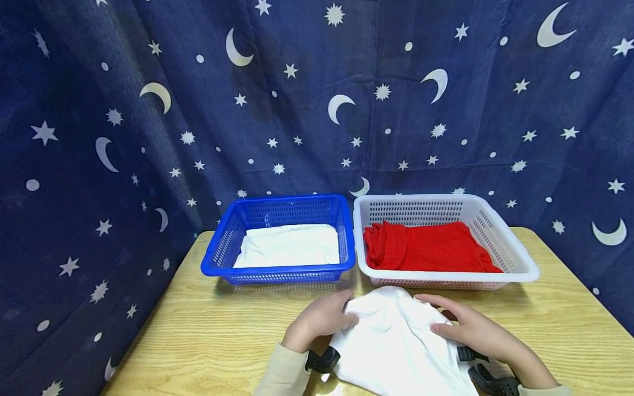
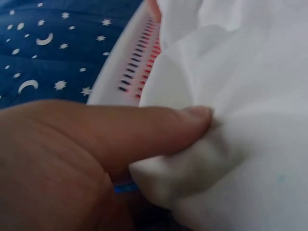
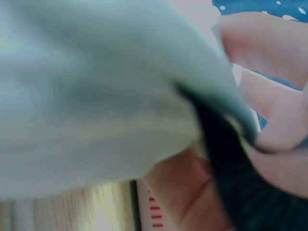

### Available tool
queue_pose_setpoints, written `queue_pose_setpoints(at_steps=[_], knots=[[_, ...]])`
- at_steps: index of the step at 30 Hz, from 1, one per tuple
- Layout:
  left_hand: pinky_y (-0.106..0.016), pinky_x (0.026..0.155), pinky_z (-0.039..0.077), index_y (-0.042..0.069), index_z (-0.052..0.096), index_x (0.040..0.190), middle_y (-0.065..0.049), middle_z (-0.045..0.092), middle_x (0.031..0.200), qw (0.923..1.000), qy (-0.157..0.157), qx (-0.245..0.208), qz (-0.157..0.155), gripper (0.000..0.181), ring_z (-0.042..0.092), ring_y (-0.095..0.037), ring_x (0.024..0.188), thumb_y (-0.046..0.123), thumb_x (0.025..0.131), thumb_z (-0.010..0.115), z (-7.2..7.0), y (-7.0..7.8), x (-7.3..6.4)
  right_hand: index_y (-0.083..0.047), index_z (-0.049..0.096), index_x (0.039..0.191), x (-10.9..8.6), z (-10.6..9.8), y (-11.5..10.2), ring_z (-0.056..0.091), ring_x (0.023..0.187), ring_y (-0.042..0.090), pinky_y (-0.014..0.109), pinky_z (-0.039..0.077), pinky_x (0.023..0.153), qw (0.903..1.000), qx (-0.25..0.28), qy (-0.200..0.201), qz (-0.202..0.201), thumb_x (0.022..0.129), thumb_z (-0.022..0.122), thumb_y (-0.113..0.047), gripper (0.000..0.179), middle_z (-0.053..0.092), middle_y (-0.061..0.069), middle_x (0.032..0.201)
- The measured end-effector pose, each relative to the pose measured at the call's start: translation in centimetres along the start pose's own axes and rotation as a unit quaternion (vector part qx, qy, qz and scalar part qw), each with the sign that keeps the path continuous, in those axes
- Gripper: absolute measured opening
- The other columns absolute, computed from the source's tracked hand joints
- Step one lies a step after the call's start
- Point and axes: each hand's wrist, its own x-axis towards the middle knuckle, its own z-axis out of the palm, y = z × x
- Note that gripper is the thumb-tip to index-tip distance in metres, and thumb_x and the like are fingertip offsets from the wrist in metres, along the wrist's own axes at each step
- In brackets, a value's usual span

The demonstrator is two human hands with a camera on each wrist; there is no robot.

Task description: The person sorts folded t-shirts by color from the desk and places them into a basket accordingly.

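A white cloth point(image 1: 396, 346), rumpled and raised at its far end, is held between both hands in front of the baskets. My left hand point(image 1: 324, 316) pinches its left edge; in the left wrist view the thumb point(image 2: 163, 127) presses on a fold of the cloth point(image 2: 260, 96). On the other side my right hand point(image 1: 470, 324) grips the right edge with bent fingers. The right wrist view is blurred, with the cloth point(image 3: 96, 106) covering much of it and fingers point(image 3: 269, 43) behind its edge. Whether the cloth is a garment, I cannot tell.
At the back left stands a blue basket point(image 1: 292, 270) with folded white cloth point(image 1: 292, 245) inside. Beside it a white basket point(image 1: 446, 278) contains red knit fabric point(image 1: 436, 247). Both are on a wooden table point(image 1: 223, 324), before a dark blue curtain point(image 1: 297, 137) with moons and stars.
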Motion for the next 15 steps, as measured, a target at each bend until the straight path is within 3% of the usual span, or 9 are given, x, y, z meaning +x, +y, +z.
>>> queue_pose_setpoints(at_steps=[4,8,15], knots=[[-0.026,0.063,0.044,0.012,0.055,0.109,0.005,0.059,0.085,0.9991,-0.009,-0.039,0.014,0.035,0.051,-0.007,0.069,0.028,0.080,0.064,-0.9,-0.1,-0.2,-0.030,0.043,0.130,0.0,0.0,-0.3,0.048,0.105,0.018,0.029,0.042,0.082,0.9998,0.014,0.014,-0.009,0.086,0.058,-0.032,0.047,0.047,-0.004,0.123],[-0.023,0.061,0.043,0.016,0.055,0.100,0.007,0.057,0.082,0.9964,-0.016,-0.074,0.038,0.024,0.051,-0.006,0.069,0.027,0.081,0.064,-1.8,-0.5,-0.4,-0.023,0.043,0.131,-0.2,-0.1,-0.7,0.053,0.102,0.018,0.027,0.044,0.081,0.9966,0.076,0.005,-0.032,0.087,0.057,-0.024,0.046,0.048,0.003,0.124],[-0.023,0.063,0.044,0.016,0.056,0.097,0.008,0.057,0.085,0.9912,-0.021,-0.110,0.071,0.019,0.052,-0.006,0.074,0.027,0.082,0.063,-3.5,-0.6,-1.1,-0.012,0.037,0.134,-0.4,-0.7,-1.4,0.053,0.104,0.025,0.036,0.047,0.079,0.9751,0.203,-0.053,-0.071,0.091,0.049,-0.009,0.046,0.042,0.017,0.128]])
